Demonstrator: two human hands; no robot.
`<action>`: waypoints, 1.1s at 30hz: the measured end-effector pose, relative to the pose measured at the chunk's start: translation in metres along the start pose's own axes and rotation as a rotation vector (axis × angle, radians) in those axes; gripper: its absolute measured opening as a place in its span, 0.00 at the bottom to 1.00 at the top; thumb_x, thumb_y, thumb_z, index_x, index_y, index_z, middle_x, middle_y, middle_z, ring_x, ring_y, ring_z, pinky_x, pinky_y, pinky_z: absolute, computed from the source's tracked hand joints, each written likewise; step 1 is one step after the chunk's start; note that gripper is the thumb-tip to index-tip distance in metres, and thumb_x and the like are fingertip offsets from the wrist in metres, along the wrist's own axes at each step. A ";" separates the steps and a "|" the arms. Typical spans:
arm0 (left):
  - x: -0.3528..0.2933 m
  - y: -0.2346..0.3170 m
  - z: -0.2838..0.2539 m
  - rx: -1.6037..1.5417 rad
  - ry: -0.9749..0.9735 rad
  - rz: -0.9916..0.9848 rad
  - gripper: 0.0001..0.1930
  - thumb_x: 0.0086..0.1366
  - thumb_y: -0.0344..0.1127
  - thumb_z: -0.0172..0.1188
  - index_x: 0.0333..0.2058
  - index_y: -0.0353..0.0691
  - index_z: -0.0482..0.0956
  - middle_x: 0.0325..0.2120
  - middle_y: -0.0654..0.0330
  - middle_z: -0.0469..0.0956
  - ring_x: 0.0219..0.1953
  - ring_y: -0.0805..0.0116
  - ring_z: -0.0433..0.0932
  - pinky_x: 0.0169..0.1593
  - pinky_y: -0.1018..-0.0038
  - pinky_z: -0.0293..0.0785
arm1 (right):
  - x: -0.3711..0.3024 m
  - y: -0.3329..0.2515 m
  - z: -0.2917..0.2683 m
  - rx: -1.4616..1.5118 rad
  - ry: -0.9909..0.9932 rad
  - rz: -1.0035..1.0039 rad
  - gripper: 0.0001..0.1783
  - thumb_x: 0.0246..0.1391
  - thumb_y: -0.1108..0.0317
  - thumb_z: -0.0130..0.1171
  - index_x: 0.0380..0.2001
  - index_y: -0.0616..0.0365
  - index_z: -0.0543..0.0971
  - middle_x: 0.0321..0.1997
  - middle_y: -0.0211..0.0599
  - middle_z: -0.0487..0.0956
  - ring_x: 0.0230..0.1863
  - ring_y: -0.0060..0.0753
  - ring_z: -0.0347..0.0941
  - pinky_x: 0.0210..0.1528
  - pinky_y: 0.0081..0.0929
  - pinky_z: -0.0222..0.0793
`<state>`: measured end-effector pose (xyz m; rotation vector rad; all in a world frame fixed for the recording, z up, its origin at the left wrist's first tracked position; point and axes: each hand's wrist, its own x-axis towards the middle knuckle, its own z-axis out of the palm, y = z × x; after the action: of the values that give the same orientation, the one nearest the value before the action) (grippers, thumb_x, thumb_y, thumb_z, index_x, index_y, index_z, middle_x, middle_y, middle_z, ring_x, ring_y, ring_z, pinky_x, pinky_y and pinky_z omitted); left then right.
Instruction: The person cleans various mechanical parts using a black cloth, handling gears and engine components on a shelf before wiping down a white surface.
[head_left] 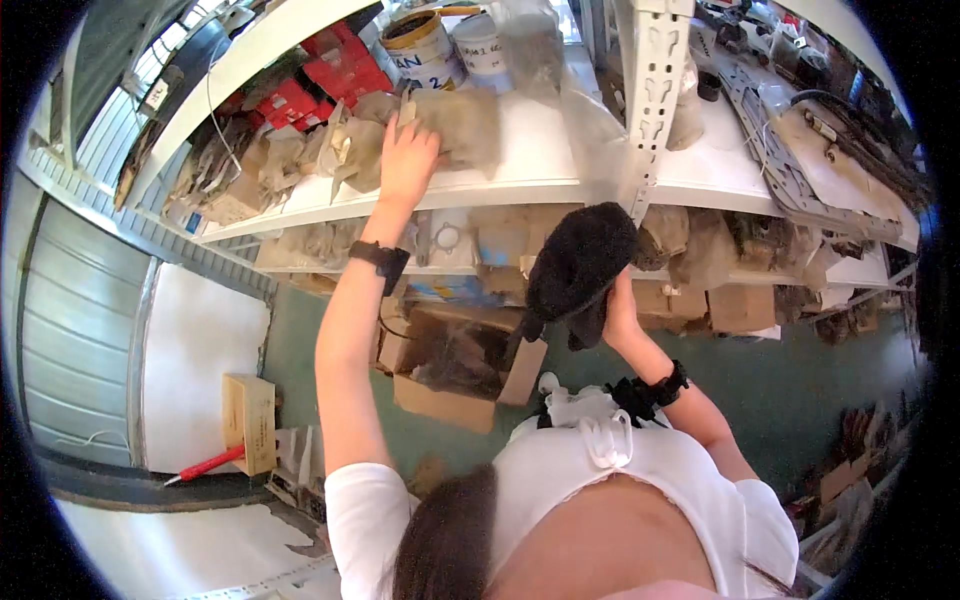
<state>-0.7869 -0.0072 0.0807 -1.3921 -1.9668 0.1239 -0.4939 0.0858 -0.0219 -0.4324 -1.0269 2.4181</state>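
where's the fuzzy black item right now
In the head view, the fuzzy black item is in the right hand, right of centre, below and left of the white perforated shelf post.

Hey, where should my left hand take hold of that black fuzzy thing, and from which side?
Probably its left edge, coming from the left: the black fuzzy thing looks soft and bunched, so a pinch should gather it. Your right hand holds its lower right side, leaving the left free.

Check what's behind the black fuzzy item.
Beyond the black fuzzy item show a white perforated post at upper right and an open cardboard box at lower left. Whatever it covers can't be seen.
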 end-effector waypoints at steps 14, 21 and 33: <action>0.011 -0.022 0.002 -0.212 0.218 0.073 0.08 0.46 0.42 0.57 0.20 0.46 0.74 0.21 0.69 0.72 0.37 0.72 0.69 0.53 0.51 0.50 | 0.013 -0.002 0.044 -0.005 0.086 -0.042 0.33 0.53 0.43 0.34 0.55 0.55 0.54 0.53 0.37 0.62 0.53 0.34 0.59 0.53 0.32 0.57; 0.009 -0.014 0.003 -0.367 0.208 -0.058 0.07 0.50 0.40 0.57 0.21 0.45 0.76 0.22 0.68 0.74 0.38 0.69 0.69 0.53 0.56 0.49 | 0.042 0.004 0.028 -0.071 0.069 -0.143 0.32 0.55 0.45 0.33 0.56 0.54 0.50 0.56 0.37 0.58 0.53 0.35 0.59 0.53 0.33 0.57; 0.015 -0.002 0.017 -0.405 0.378 -0.194 0.07 0.48 0.40 0.57 0.19 0.44 0.75 0.20 0.66 0.73 0.34 0.69 0.69 0.49 0.61 0.52 | 0.045 0.019 0.010 -0.017 0.282 -0.063 0.33 0.53 0.44 0.38 0.55 0.56 0.55 0.55 0.33 0.60 0.55 0.33 0.55 0.56 0.29 0.51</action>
<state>-0.8010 0.0105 0.0761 -1.3361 -1.8486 -0.6139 -0.5423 0.0924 -0.0337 -0.7131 -0.9223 2.2156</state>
